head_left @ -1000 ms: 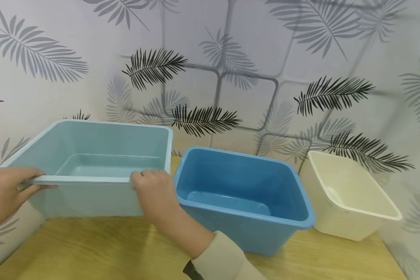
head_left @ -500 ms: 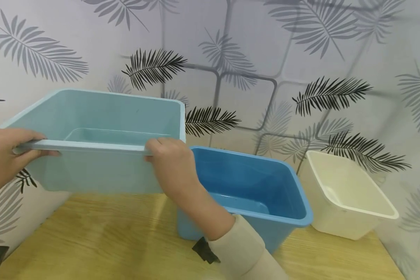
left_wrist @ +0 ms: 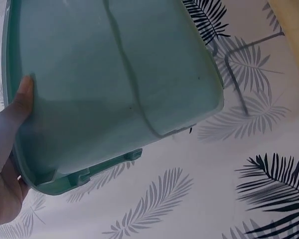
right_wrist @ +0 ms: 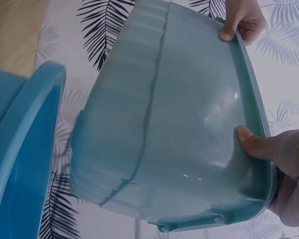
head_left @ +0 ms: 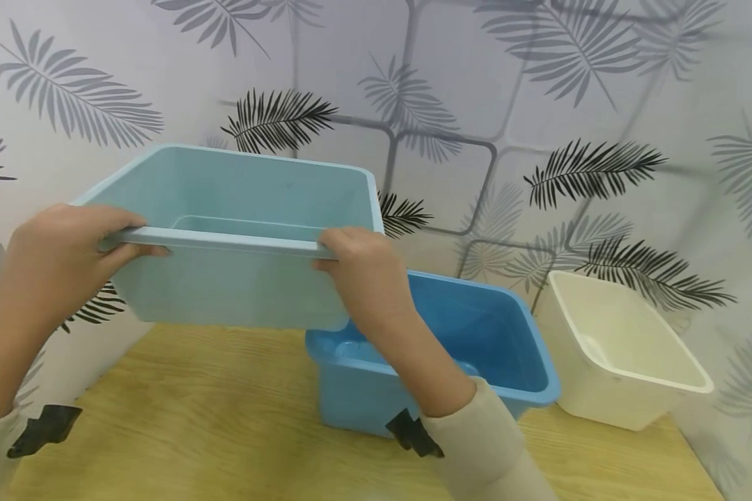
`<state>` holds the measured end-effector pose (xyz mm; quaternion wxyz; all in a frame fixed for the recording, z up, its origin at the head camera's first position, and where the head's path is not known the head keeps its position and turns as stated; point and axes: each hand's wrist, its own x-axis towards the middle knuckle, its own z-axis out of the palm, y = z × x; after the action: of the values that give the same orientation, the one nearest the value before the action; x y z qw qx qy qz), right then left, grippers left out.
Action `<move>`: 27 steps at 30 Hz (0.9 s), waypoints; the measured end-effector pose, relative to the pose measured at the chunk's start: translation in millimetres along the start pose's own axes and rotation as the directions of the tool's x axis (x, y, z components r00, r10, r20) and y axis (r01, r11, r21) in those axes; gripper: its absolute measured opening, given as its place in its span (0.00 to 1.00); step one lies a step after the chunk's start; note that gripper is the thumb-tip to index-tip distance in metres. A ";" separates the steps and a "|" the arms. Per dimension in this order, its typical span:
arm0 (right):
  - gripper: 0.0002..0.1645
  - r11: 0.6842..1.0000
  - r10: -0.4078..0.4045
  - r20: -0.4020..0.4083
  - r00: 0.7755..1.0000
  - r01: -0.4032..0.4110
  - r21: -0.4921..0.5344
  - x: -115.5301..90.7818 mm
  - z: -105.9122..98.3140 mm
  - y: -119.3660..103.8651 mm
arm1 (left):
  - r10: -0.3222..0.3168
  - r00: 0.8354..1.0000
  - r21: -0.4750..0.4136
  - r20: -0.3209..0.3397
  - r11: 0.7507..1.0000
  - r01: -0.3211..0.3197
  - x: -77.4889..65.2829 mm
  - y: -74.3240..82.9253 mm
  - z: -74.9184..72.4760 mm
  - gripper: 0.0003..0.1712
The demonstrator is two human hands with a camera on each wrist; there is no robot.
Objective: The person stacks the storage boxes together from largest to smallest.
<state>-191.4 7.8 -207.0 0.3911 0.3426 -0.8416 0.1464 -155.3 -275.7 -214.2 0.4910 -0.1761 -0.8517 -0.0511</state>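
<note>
Left hand (head_left: 69, 243), right hand (head_left: 370, 275): both pinch mint tub (head_left: 238, 285) by near rim (head_left: 244, 241) | Mint tub: aloft, above-left of blue tub (head_left: 357, 396) | Cream tub (head_left: 633, 396): right of blue tub

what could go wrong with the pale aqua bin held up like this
The left hand and right hand grip only the near rim of the pale aqua bin, so its far side might dip. Its lower right corner overlaps the blue bin in the head view, so it could knock against that bin if lowered there.
</note>
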 end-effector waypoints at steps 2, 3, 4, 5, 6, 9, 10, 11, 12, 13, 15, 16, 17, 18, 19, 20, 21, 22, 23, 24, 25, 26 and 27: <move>0.10 1.000 0.017 0.012 1.000 -0.017 0.023 -3.4 -2.6 6.6 | 0.020 1.000 -0.011 -0.023 1.000 -0.020 2.6 5.9 5.5 0.44; 0.10 0.999 0.025 0.014 1.000 -0.025 0.030 -5.3 -3.8 9.9 | 0.029 0.999 -0.018 -0.033 0.999 -0.029 3.9 8.5 8.3 0.43; 0.09 0.999 0.031 0.017 0.999 -0.032 0.043 -7.4 -5.1 13.2 | 0.035 0.999 -0.024 -0.035 0.999 -0.036 5.0 11.4 11.2 0.42; 0.09 0.998 0.033 0.015 0.999 -0.034 0.049 -9.5 -6.1 16.6 | 0.038 0.999 -0.031 -0.038 0.999 -0.039 6.1 14.2 13.9 0.41; 0.09 0.998 0.034 0.012 0.999 -0.034 0.052 -11.7 -7.2 20.2 | 0.042 0.998 -0.039 -0.041 0.998 -0.044 7.0 17.1 16.6 0.41; 0.10 0.998 0.022 -0.006 1.000 -0.022 0.053 -18.2 -10.3 30.8 | 0.042 0.998 -0.072 -0.040 0.996 -0.045 10.0 26.3 24.0 0.35; 0.10 0.998 0.015 -0.012 1.000 -0.014 0.056 -20.2 -11.3 34.3 | 0.045 0.998 -0.083 -0.042 0.995 -0.049 11.0 29.6 26.0 0.34; 0.10 0.999 0.010 -0.019 1.000 -0.009 0.053 -22.1 -12.4 37.6 | 0.047 0.998 -0.092 -0.041 0.995 -0.050 12.2 32.9 27.7 0.33; 0.10 0.999 0.004 -0.025 1.000 -0.003 0.048 -24.1 -13.8 40.8 | 0.048 0.998 -0.098 -0.042 0.994 -0.052 13.4 36.4 29.5 0.29; 0.10 0.999 0.003 -0.028 1.000 -0.001 0.043 -25.6 -15.4 43.5 | 0.048 0.998 -0.104 -0.042 0.993 -0.052 14.6 39.5 31.1 0.26; 0.10 0.999 0.003 -0.032 0.999 -0.002 0.032 -28.7 -18.9 48.2 | 0.048 0.998 -0.116 -0.042 0.992 -0.052 17.4 45.7 34.1 0.20; 0.10 1.000 0.008 -0.030 1.000 -0.007 0.030 -30.2 -20.2 50.6 | 0.046 0.998 -0.120 -0.040 0.991 -0.050 18.6 48.4 35.6 0.18; 0.10 1.000 0.013 -0.029 0.999 -0.012 0.025 -31.7 -21.9 52.5 | 0.041 0.998 -0.122 -0.036 0.992 -0.046 19.7 50.9 37.2 0.17; 0.11 1.000 0.017 -0.026 1.000 -0.016 0.022 -33.1 -23.4 54.3 | 0.039 0.999 -0.127 -0.038 0.991 -0.044 20.7 53.3 39.1 0.17; 0.11 0.999 0.025 -0.022 0.999 -0.025 0.021 -34.6 -24.8 55.9 | 0.039 0.999 -0.133 -0.036 0.990 -0.043 21.7 55.5 40.6 0.16; 0.11 0.999 0.031 -0.017 0.999 -0.031 0.021 -36.1 -25.8 57.8 | 0.041 0.998 -0.137 -0.038 0.990 -0.046 22.6 57.5 42.4 0.16; 0.11 0.999 0.039 -0.011 0.999 -0.039 0.022 -37.7 -26.6 59.7 | 0.048 0.998 -0.139 -0.041 0.989 -0.054 23.3 59.4 44.2 0.16; 0.11 0.999 0.047 -0.007 0.999 -0.047 0.023 -39.2 -27.5 61.7 | 0.058 0.997 -0.144 -0.048 0.987 -0.064 24.0 61.4 46.1 0.16; 0.11 0.998 0.053 -0.004 0.999 -0.053 0.023 -40.8 -28.6 63.6 | 0.062 0.997 -0.148 -0.053 0.987 -0.069 24.7 63.3 48.2 0.15; 0.12 0.998 0.059 -0.002 0.998 -0.059 0.017 -42.4 -29.3 65.9 | 0.068 0.996 -0.152 -0.058 0.985 -0.076 25.3 65.4 50.1 0.15; 0.12 0.998 0.064 0.000 0.998 -0.064 0.016 -44.1 -29.9 68.2 | 0.073 0.995 -0.157 -0.063 0.984 -0.082 26.0 67.6 52.0 0.15; 0.12 0.998 0.068 0.001 0.998 -0.068 0.015 -45.6 -30.6 70.6 | 0.077 0.995 -0.161 -0.065 0.983 -0.087 26.7 69.8 54.0 0.15; 0.12 0.997 0.073 0.001 0.997 -0.073 0.011 -47.1 -31.4 72.9 | 0.076 0.995 -0.166 -0.066 0.982 -0.086 27.4 72.2 55.6 0.15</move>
<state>-202.6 98.3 -220.6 0.3836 0.3139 -0.8527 0.1651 -188.1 -187.0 -225.5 0.5009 -0.2498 -0.8216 -0.1082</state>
